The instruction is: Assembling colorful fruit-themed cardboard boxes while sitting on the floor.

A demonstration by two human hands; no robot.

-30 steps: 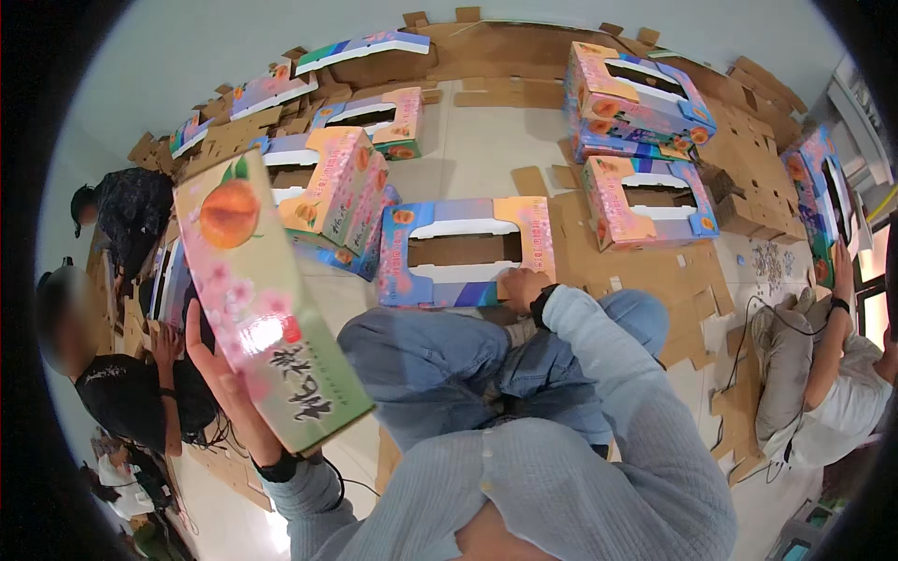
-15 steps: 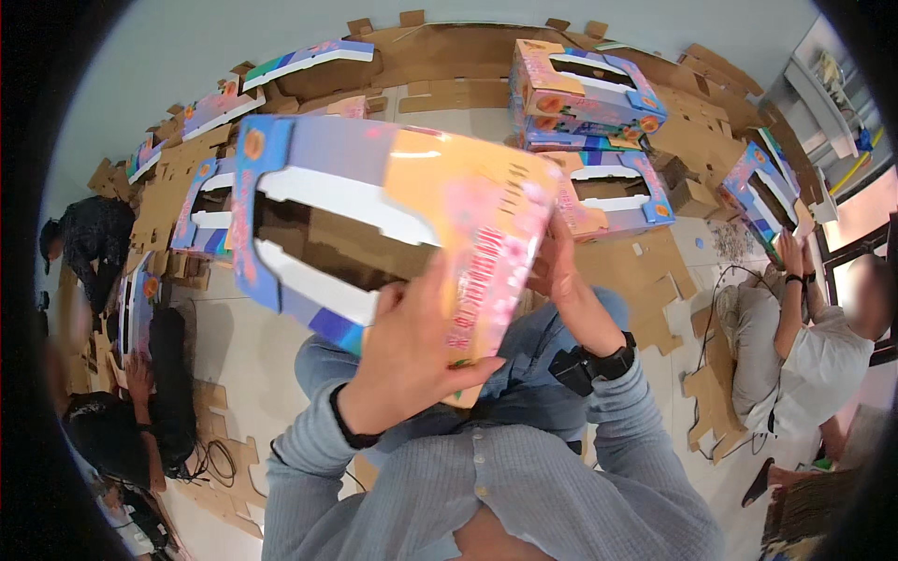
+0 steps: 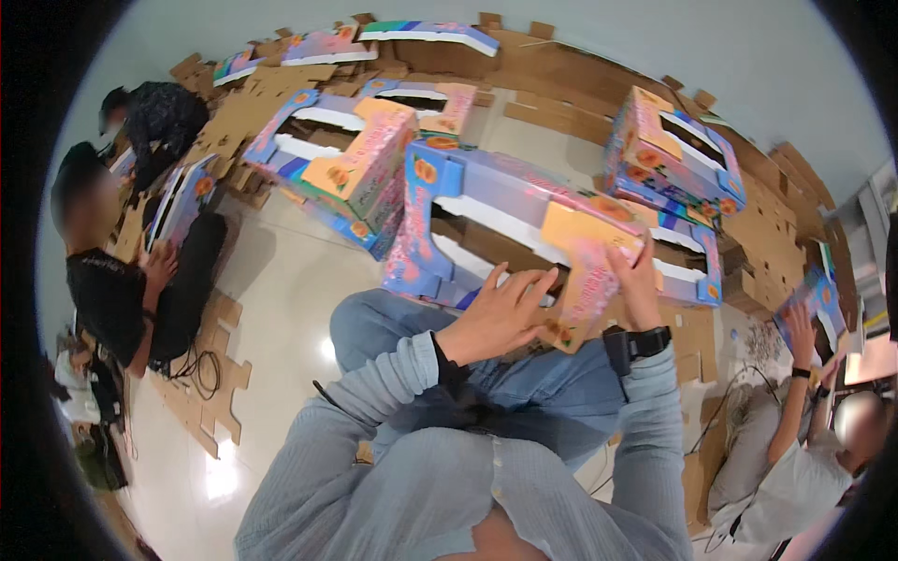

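Note:
In front of me, over my lap, is a colourful cardboard carton [image 3: 505, 178], blue and purple with a peach-and-pink end panel and fruit pictures. A long cut-out with white inner edges runs along its top, showing the brown inside. My right hand [image 3: 638, 285] grips the peach end at its right corner, thumb on the outer face. My left hand [image 3: 500, 313] lies over the near edge of the cut-out, its fingers stretched and spread on the carton. The carton's underside is hidden.
Similar cartons stand stacked at the left [image 3: 346, 159] and at the right [image 3: 669, 150]. Brown cardboard sheets [image 3: 248, 112] lie at the back. A person in black [image 3: 108, 290] at the left and a person in white [image 3: 795, 467] at the right each handle a carton.
The carton has come down and sits flatter, farther from me. My left hand has gone from holding its end to spread fingers at the cut-out. The whole view has swung left.

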